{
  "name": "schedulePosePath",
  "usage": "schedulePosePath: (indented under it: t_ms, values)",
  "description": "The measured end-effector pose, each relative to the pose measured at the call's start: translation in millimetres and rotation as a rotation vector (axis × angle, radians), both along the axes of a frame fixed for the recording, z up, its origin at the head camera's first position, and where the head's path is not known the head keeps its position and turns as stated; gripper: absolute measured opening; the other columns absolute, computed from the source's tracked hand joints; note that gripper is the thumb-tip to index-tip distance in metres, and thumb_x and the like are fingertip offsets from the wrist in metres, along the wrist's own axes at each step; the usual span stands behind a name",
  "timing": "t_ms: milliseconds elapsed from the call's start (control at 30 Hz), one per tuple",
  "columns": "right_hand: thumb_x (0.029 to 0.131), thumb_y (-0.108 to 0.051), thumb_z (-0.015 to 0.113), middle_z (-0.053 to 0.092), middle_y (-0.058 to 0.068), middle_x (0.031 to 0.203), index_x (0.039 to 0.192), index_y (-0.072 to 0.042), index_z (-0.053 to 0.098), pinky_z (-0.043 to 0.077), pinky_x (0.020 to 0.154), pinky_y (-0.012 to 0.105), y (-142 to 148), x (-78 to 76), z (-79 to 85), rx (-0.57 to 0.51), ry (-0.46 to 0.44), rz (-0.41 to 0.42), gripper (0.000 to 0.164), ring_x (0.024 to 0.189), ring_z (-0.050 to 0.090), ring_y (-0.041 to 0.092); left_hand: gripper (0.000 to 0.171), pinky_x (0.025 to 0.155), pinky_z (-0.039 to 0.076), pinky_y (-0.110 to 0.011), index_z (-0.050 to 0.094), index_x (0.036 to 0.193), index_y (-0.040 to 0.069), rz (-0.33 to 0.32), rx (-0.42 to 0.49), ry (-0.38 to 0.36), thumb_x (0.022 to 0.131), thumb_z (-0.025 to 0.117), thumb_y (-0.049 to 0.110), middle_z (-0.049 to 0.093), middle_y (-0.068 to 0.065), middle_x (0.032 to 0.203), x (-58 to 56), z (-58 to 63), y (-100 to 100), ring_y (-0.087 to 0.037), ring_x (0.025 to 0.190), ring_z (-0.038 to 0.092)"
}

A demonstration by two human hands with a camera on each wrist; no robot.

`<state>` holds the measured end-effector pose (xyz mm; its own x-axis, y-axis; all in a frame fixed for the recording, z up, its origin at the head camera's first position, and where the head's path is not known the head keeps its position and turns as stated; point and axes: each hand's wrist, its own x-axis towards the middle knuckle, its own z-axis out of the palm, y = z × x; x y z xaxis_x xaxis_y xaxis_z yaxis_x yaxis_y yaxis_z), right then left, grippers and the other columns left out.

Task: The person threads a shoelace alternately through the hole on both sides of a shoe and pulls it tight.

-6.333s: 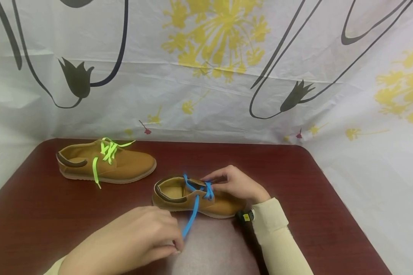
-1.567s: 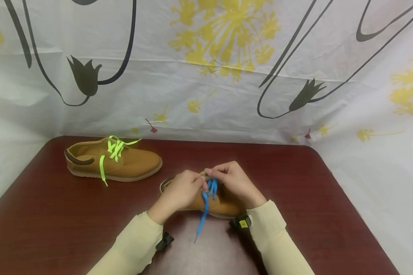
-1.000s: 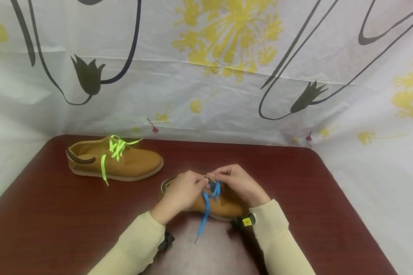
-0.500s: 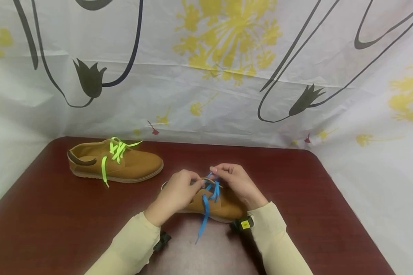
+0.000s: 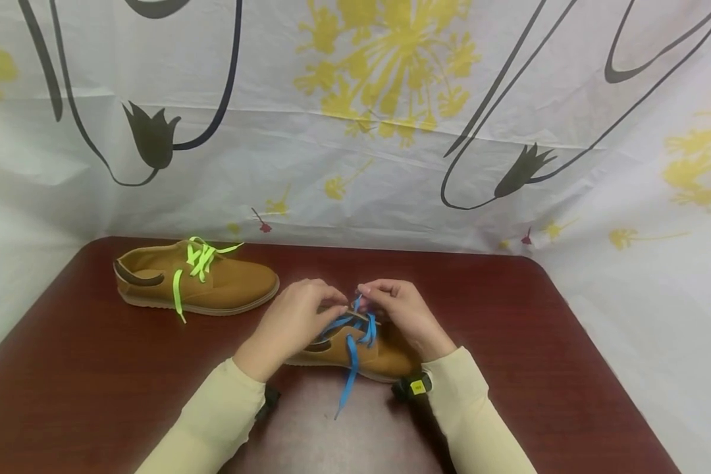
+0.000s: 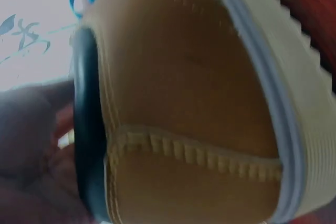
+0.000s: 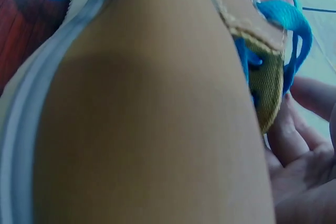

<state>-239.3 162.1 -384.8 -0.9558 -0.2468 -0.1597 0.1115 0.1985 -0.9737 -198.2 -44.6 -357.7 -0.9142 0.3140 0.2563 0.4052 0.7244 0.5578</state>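
In the head view a tan shoe (image 5: 388,355) with blue laces stands on the table, toe to the right. Thumb and fingertip of my right hand (image 5: 409,313) pinch the upper end of the blue shoelace (image 5: 356,304) above the tongue. My left hand (image 5: 290,322) is over the shoe's opening, its fingertips close to the tongue and lace; whether they pinch anything is unclear. The other lace end (image 5: 347,385) hangs down the near side onto the table. The left wrist view is filled by the shoe's heel (image 6: 184,93), the right by its toe (image 7: 142,108).
Another tan shoe (image 5: 243,283) with yellow-green laces (image 5: 200,258) stands at the back left of the dark red table (image 5: 124,382). A white patterned curtain (image 5: 261,164) hangs behind the table and along its sides.
Over the last second my right hand has drawn the lace end up above the tongue. My left hand has shifted left and slightly up, uncovering lace at the shoe's opening.
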Motion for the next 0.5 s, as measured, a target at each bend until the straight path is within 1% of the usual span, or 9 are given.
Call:
schedulePosePath:
  t_ms: [100, 167, 233, 333, 367, 400, 467, 500]
  values:
    - [0.099, -0.034, 0.066, 0.075, -0.004, 0.086, 0.117, 0.003, 0.071, 0.059, 0.081, 0.027, 4.2, -0.1, -0.5, 0.041, -0.001, 0.064, 0.042, 0.083, 0.072, 0.009, 0.012, 0.081, 0.056, -0.031, 0.080, 0.103, 0.017, -0.077, 0.006, -0.078, 0.093, 0.074, 0.023, 0.076, 0.007, 0.095, -3.5, -1.5, -4.2, -0.009, 0.090, 0.069]
    - [0.098, -0.038, 0.066, 0.077, -0.002, 0.092, 0.115, 0.000, 0.074, 0.059, 0.083, 0.028, 8.1, -0.3, -0.7, 0.069, -0.004, 0.111, 0.042, 0.087, 0.073, 0.010, 0.012, 0.081, 0.056, -0.030, 0.079, 0.103, 0.018, -0.106, 0.003, -0.100, 0.094, 0.074, 0.022, 0.075, 0.007, 0.095, -5.9, -4.3, -5.5, -0.008, 0.089, 0.068]
    - [0.097, -0.040, 0.067, 0.078, -0.001, 0.095, 0.113, -0.002, 0.076, 0.059, 0.085, 0.028, 11.8, -0.3, -1.0, 0.091, 0.000, 0.157, 0.041, 0.091, 0.073, 0.011, 0.011, 0.081, 0.056, -0.030, 0.079, 0.102, 0.018, -0.115, -0.014, -0.094, 0.093, 0.074, 0.022, 0.075, 0.007, 0.095, -7.3, -7.5, -5.4, -0.008, 0.089, 0.068]
    - [0.097, -0.039, 0.067, 0.076, -0.003, 0.090, 0.106, -0.006, 0.079, 0.054, 0.082, 0.026, 15.8, -0.6, -1.7, 0.138, 0.039, 0.215, 0.036, 0.089, 0.067, 0.011, 0.011, 0.079, 0.057, -0.030, 0.080, 0.102, 0.018, -0.117, -0.028, -0.061, 0.093, 0.074, 0.021, 0.075, 0.007, 0.094, -8.0, -11.4, -4.4, -0.009, 0.087, 0.068]
    - [0.097, -0.038, 0.068, 0.073, -0.004, 0.084, 0.105, -0.008, 0.079, 0.052, 0.078, 0.025, 16.5, -0.6, -1.7, 0.150, 0.053, 0.226, 0.033, 0.085, 0.064, 0.012, 0.011, 0.079, 0.057, -0.030, 0.080, 0.102, 0.018, -0.119, -0.026, -0.052, 0.093, 0.074, 0.021, 0.075, 0.007, 0.093, -7.8, -11.9, -4.2, -0.009, 0.087, 0.069]
    - [0.097, -0.037, 0.068, 0.073, -0.004, 0.083, 0.104, -0.008, 0.080, 0.050, 0.078, 0.026, 17.1, -0.7, -2.0, 0.155, 0.067, 0.239, 0.032, 0.085, 0.062, 0.013, 0.011, 0.078, 0.057, -0.029, 0.080, 0.101, 0.018, -0.121, -0.023, -0.041, 0.093, 0.074, 0.022, 0.075, 0.007, 0.093, -7.6, -12.0, -4.2, -0.009, 0.086, 0.069]
    - [0.096, -0.035, 0.070, 0.073, -0.004, 0.084, 0.104, -0.010, 0.080, 0.049, 0.078, 0.026, 17.3, -1.1, -2.6, 0.159, 0.089, 0.251, 0.028, 0.086, 0.062, 0.014, 0.011, 0.078, 0.057, -0.028, 0.080, 0.101, 0.017, -0.131, -0.007, -0.019, 0.093, 0.073, 0.021, 0.075, 0.006, 0.093, -7.6, -12.3, -4.6, -0.009, 0.086, 0.069]
    - [0.096, -0.033, 0.070, 0.074, -0.003, 0.088, 0.104, -0.010, 0.080, 0.051, 0.080, 0.027, 17.0, -1.2, -3.0, 0.149, 0.093, 0.253, 0.027, 0.089, 0.064, 0.015, 0.011, 0.078, 0.057, -0.028, 0.080, 0.101, 0.017, -0.135, 0.001, -0.012, 0.094, 0.073, 0.021, 0.075, 0.006, 0.092, -7.6, -12.5, -4.8, -0.009, 0.086, 0.069]
